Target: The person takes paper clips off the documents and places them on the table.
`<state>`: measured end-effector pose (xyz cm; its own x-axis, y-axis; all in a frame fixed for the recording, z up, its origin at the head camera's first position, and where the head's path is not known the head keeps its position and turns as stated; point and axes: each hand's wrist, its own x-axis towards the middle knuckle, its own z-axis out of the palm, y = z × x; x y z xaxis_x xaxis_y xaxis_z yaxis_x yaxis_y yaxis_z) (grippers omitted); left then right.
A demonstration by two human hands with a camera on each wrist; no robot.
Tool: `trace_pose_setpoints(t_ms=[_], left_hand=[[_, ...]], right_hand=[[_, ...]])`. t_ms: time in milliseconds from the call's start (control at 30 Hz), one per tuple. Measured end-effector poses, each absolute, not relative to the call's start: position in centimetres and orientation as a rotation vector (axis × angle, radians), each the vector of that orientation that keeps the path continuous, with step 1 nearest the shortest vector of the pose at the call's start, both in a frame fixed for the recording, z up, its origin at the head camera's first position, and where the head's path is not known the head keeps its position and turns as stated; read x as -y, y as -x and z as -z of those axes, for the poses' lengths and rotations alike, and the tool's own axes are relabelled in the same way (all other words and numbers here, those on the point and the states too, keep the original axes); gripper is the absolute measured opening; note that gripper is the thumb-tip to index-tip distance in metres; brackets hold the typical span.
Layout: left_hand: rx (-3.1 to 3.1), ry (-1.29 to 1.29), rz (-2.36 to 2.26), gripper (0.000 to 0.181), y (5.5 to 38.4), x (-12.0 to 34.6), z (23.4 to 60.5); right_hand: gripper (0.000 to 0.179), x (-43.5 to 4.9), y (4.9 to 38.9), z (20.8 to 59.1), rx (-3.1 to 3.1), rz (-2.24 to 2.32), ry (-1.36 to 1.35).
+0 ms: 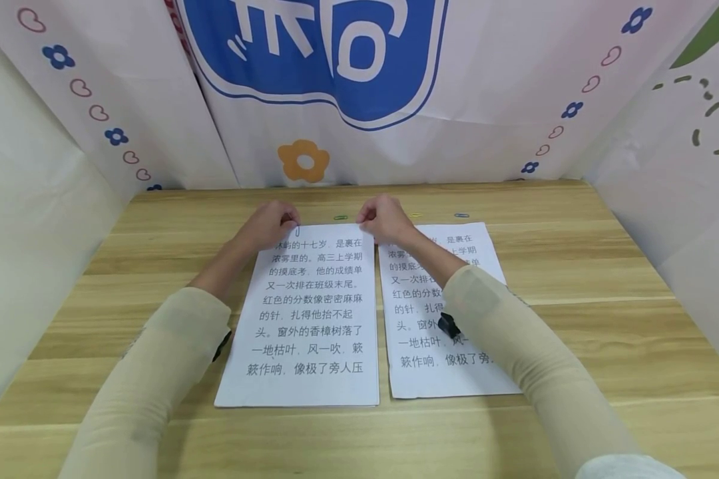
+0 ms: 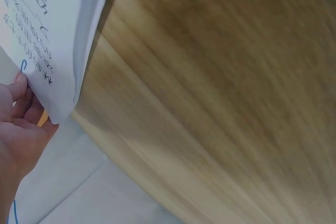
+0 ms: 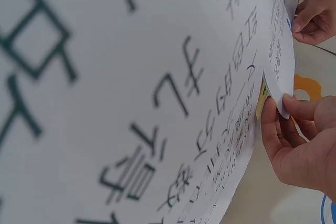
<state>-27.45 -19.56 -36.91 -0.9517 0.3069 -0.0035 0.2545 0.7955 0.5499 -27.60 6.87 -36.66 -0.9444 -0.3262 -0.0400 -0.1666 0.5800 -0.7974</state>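
Observation:
A stack of printed paper sheets lies left of the middle on the table, a blue paper clip on its top edge near the left corner. My left hand pinches that top edge right beside the clip, thumb in front and fingers behind, as the left wrist view shows. At the stack's top right corner, my right hand pinches the paper between thumb and fingers. In the right wrist view the corner bends up slightly. A second printed stack lies to the right, partly hidden under my right forearm.
Behind the stacks lie a green paper clip, a yellow clip and a blue clip. The wooden table ends at a printed white cloth at the back; white sheeting hangs on both sides.

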Motion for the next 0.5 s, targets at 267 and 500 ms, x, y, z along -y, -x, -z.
trace_pose_setpoints(t_ms=[267,500], left_hand=[[-2.907,-0.46,-0.816,0.015,27.51,19.38,36.78],[-2.913,-0.489,-0.768,0.014,27.66,19.35,36.67]], right_hand=[[0.012,-6.85,27.59,36.57,-2.642,1.277,0.407],[0.013,-6.93,27.54,36.46,-2.643,1.28,0.424]])
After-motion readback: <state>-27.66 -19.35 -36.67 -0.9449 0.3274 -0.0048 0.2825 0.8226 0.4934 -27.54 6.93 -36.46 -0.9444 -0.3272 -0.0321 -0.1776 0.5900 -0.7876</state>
